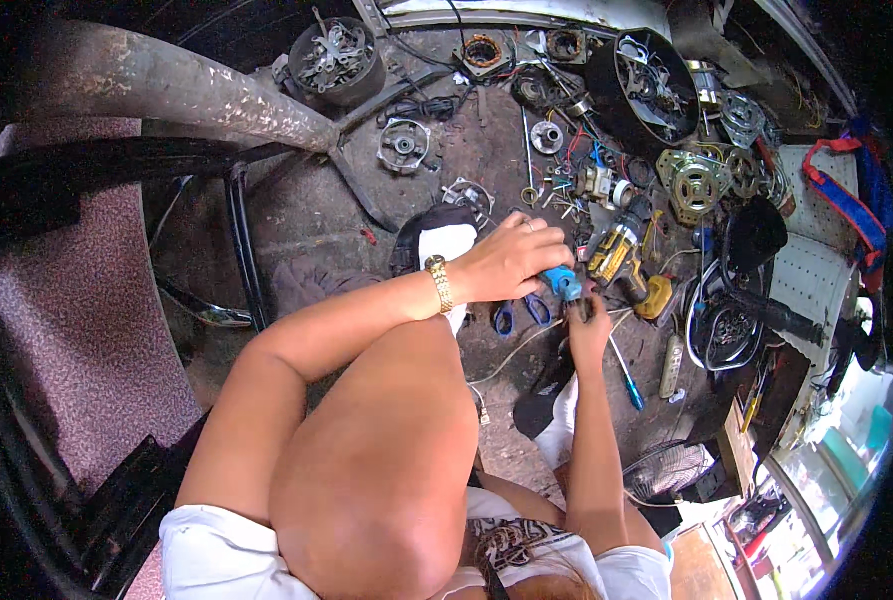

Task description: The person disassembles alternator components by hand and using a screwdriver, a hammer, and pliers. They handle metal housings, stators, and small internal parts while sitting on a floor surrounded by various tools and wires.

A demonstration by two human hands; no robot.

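My left hand point(522, 258), with a gold watch point(440, 285) on its wrist, reaches across the raised knee. Its fingers are closed on a small blue piece point(564, 283) whose kind I cannot make out. My right hand point(592, 328) comes from below and pinches at the near end of that piece; whatever lies between its fingertips is partly hidden. Just left of the hands, blue-handled scissors point(522, 314) lie on the floor. To the right is a yellow and black cordless drill point(619, 258). A screwdriver point(635, 392) with a blue handle lies past my right wrist.
Motor housings point(405, 146), metal covers point(695, 187) and small parts spread over the floor ahead. A bucket of metal parts point(337, 58) and a black round tub point(657, 85) stand at the back. A chair point(97, 260) is left; a white power strip point(673, 365) lies right.
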